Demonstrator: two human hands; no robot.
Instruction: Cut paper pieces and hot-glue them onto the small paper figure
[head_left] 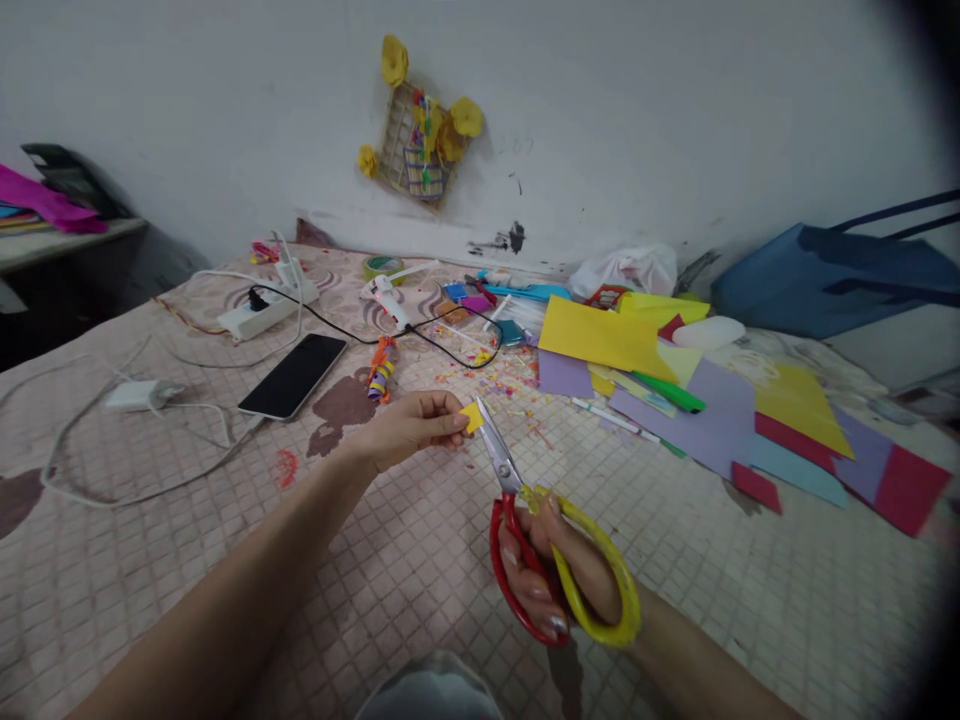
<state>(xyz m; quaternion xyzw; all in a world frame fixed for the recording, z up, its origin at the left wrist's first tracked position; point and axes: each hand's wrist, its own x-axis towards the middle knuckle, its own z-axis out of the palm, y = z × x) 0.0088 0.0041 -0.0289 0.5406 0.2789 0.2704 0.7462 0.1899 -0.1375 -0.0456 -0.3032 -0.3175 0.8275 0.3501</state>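
While the right hand (589, 565) curls through the handle loops of metal scissors with one red and one yellow handle (504, 468), the left hand (412, 430) pinches a small yellow paper piece (471, 416) between thumb and fingers. That piece sits right at the blade tips, above a pale cloth with a grid pattern (390, 570); whether the blades bite into it, I cannot tell. Beyond the left forearm lies a black-screened phone (294, 376), with a small orange, purple and yellow striped figure (381, 370) near it. To the right spread flat coloured sheets, a bright yellow rectangular one (604, 340) among them. Farther back are a white glue gun (388, 302) and a white power strip (262, 312).
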